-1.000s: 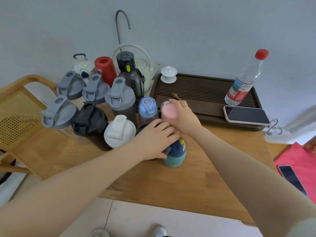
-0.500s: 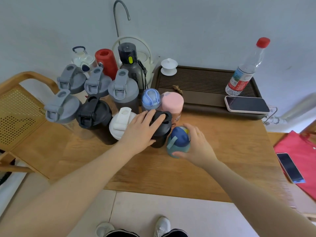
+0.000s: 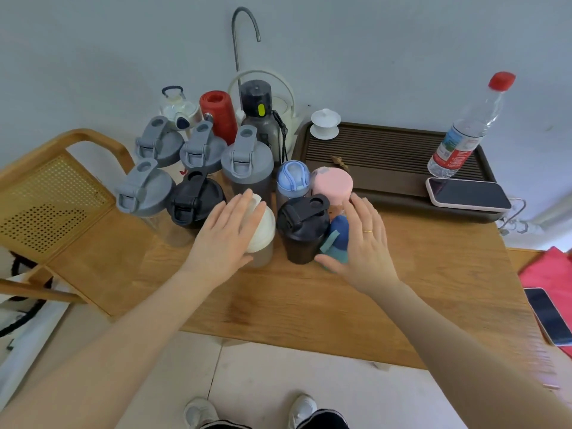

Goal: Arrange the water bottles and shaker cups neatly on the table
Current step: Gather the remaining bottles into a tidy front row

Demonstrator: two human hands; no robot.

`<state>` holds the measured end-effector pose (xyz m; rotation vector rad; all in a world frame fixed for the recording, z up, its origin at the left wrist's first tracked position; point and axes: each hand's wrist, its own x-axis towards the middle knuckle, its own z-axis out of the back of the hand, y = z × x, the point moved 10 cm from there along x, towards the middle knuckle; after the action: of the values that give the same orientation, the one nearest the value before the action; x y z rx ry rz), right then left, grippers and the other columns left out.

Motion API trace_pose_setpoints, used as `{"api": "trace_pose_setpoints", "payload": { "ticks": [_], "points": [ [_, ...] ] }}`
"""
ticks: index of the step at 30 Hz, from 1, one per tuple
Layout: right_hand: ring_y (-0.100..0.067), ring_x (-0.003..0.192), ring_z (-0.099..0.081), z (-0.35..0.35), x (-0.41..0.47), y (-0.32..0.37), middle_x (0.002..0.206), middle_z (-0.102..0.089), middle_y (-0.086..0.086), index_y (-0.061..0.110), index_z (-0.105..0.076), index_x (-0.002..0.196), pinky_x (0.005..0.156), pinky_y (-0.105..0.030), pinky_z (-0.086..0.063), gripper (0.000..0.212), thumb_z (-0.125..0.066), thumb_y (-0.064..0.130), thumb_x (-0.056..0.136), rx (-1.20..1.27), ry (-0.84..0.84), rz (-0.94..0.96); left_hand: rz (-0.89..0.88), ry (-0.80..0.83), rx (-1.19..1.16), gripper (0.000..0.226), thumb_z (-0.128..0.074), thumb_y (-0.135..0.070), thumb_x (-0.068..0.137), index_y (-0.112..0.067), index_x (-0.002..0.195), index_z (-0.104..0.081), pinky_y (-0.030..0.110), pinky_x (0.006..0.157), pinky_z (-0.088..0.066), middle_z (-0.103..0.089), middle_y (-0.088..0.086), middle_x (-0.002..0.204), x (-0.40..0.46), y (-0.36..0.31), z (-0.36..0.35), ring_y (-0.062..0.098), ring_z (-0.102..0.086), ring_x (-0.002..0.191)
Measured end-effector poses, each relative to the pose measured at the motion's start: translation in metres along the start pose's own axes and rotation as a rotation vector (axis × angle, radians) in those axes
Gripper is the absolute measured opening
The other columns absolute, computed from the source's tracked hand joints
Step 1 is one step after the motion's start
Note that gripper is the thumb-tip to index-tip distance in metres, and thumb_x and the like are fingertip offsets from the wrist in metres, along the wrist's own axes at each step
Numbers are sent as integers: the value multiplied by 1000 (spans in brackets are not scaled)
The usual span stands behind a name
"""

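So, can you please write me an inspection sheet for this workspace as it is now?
Surface: wooden table, front part bare.
Job's things: shaker cups and bottles bunched at the back left; white-lidded shaker, black shaker, small blue bottle in front.
Clutter: tea tray holding a clear plastic bottle, phone, lidded white cup; white kettle.
Grippers: left hand flat on the white lid; right hand open against the blue bottle.
Cables: thin wires at the table's right edge.
Surroundings: cane chair, red bag, second phone.
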<state>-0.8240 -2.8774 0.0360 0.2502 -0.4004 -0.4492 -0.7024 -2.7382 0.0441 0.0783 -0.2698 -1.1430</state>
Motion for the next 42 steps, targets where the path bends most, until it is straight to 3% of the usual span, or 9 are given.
{"api": "trace_pose_setpoints", "payload": {
  "ticks": [4,9,14,20,24,30,35,38,42],
  "points": [
    [-34,135,-27,-7,11,48,143,-41,-21,6,-34,136,110,-48,-18,88,-65,52,69,-191,-27,116,-7,5,38,104,-90,-31,43,-9,130,-36,48,100,-41,-50,25,134,-2,6,-10,35,-55,118],
    [-38,111,-55,-11,34,66,129,-55,-21,12,-45,133,95,-47,-44,67,-58,51,79,-270,1,-26,-2,-32,87,95,-87,-40,44,-13,123,-40,46,99,-43,-53,23,130,2,4,-13,32,-60,107],
    [-33,122,-40,-24,44,71,139,-44,-13,17,-45,128,102,-45,-30,46,-45,43,90,-300,148,-103,-28,-88,25,99,-85,-42,45,-12,127,-37,45,96,-45,-56,21,126,0,6,-7,31,-62,103],
    [-32,122,-43,-31,32,89,130,-54,-8,15,-61,105,102,-48,-40,20,-57,21,85,-136,282,129,-198,-126,22,96,-84,-43,49,-14,127,-39,44,94,-47,-60,19,124,-11,17,-4,29,-65,98],
    [-22,135,-28,-30,31,90,139,-45,-1,15,-60,97,108,-32,-27,12,-52,14,88,-105,369,108,-224,-142,33,86,-81,-46,52,-13,126,-49,41,90,-50,-62,20,118,-9,16,-4,28,-65,89],
    [-31,141,-24,-26,27,94,136,-51,0,19,-59,112,114,-42,-2,32,-56,17,80,-213,301,95,-158,-144,-3,88,-72,-62,56,-15,127,-50,35,84,-51,-62,13,117,-4,18,2,24,-63,88],
    [-34,128,-45,-2,35,150,124,-61,-7,13,-58,112,108,-51,-31,39,-52,29,77,-26,2,91,-91,-209,-200,82,-60,-52,75,-8,138,-32,45,107,-33,-36,20,145,-17,65,44,34,-39,130],
    [-27,135,-36,-26,57,198,140,-47,-8,12,-45,131,113,-43,-28,53,-58,30,83,56,90,93,90,-114,-288,77,-53,-48,83,-20,145,-17,49,114,-10,-6,13,156,-23,140,40,34,-3,142],
    [-25,145,-11,-63,86,235,157,-17,-6,15,-16,146,117,-38,-10,80,-59,41,84,-105,238,97,201,122,-460,76,-55,-47,83,-37,144,-11,49,108,-30,0,11,156,-33,205,-3,39,-17,139]
  ]
}}
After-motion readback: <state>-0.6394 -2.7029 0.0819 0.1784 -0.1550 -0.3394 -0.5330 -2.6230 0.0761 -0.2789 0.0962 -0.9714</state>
